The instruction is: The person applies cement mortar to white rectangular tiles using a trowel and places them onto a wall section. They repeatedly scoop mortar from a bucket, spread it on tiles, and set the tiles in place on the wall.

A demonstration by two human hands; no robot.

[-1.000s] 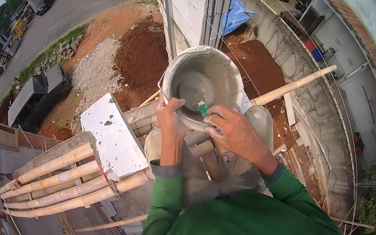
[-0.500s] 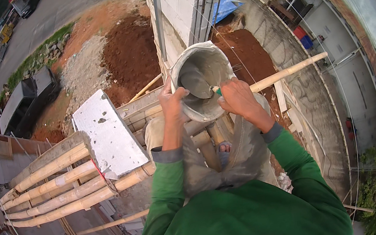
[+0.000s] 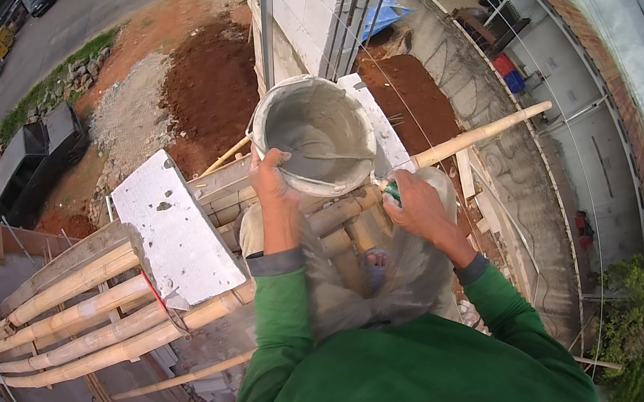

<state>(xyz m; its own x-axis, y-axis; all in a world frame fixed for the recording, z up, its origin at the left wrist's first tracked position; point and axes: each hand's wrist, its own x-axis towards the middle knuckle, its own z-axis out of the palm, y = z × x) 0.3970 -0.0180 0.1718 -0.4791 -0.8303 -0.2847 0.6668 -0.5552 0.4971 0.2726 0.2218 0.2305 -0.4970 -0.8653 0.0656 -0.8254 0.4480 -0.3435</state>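
Tan bamboo poles (image 3: 84, 309) span 8 o'clock; left hand (image 3: 274, 185) clamps round grey bucket (image 3: 316, 127), right hand (image 3: 419, 209) grips green-handled tool (image 3: 392, 193): seemingly working mortar, next needing steadiness.

I have the bucket (image 3: 315, 134) at upper centre, my left hand (image 3: 273, 182) on its left side, my right hand (image 3: 420, 203) near its lower right. One block (image 3: 176, 230) lies across bamboo poles (image 3: 93, 307) left of centre; a second block (image 3: 386, 126) is right of the bucket.
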